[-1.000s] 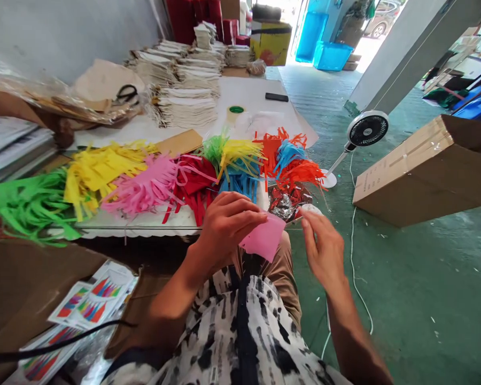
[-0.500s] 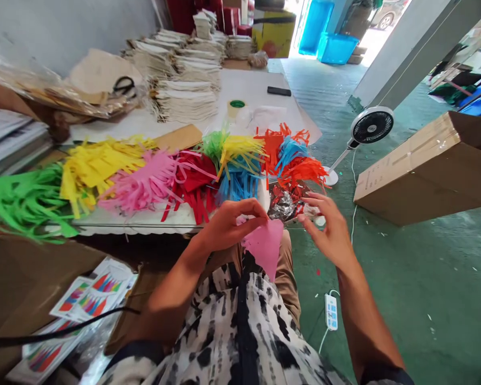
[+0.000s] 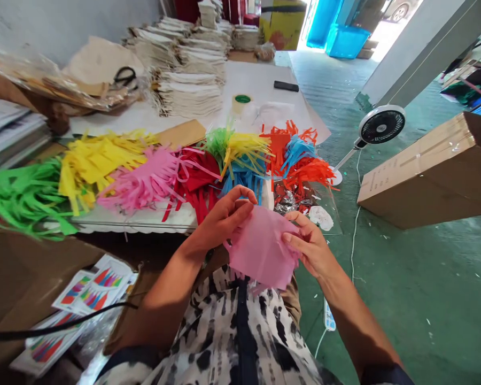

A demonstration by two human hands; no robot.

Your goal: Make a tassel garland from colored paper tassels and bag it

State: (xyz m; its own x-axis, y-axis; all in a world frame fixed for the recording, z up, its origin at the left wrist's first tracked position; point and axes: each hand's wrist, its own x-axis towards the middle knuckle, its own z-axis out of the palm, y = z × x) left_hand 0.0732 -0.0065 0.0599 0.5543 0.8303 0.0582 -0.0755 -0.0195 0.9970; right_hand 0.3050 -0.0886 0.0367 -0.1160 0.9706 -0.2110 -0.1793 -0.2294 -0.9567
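Note:
Over my lap I hold a pink tissue paper piece (image 3: 260,250) with fringed lower edge. My left hand (image 3: 223,218) pinches its upper left corner. Pinching the paper's right edge between thumb and fingers is my right hand (image 3: 309,246). Just beyond my hands, on the table edge, lie piles of fringed tissue paper: green (image 3: 20,198), yellow (image 3: 96,160), pink (image 3: 144,179), red (image 3: 196,184), blue (image 3: 240,179) and orange (image 3: 304,168). A crumpled silver foil bit (image 3: 286,202) sits under the orange pile.
The white table (image 3: 256,80) carries stacks of paper bags (image 3: 188,91), a tape roll (image 3: 240,101), scissors (image 3: 124,77) and a phone (image 3: 286,85). A small fan (image 3: 379,128) and a cardboard box (image 3: 428,171) stand on the green floor at right. Printed sheets (image 3: 88,291) lie lower left.
The pink paper hung folded from my left hand; now it is spread wider between both hands. My right hand came in from the foil and took the paper's right edge.

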